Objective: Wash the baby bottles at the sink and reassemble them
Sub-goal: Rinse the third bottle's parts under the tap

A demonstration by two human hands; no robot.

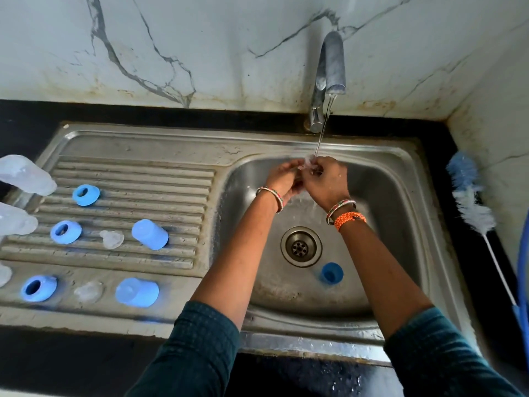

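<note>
Both hands, left hand [282,174] and right hand [323,179], pinch one small clear teat [309,164] together under the tap [329,70] stream, over the sink basin [400,224].

Left of the grip, on the drainboard [128,179]: 3 blue collar rings [86,194], 2 blue caps [149,234], 2 clear teats [112,239].

Below the grip, in the basin: 1 blue ring [331,273].

Right of the grip: 1 bottle brush [469,196].

No writing legible.

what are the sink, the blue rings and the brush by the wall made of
Sink: looks like stainless steel, dull brushed grey with soft reflections and stains. Blue rings: probably moulded plastic, solid matte colour with smooth rounded edges. Brush: fluffy blue and white bristles, likely synthetic fibre or sponge, on a thin white stem that could be plastic or coated wire.
</note>
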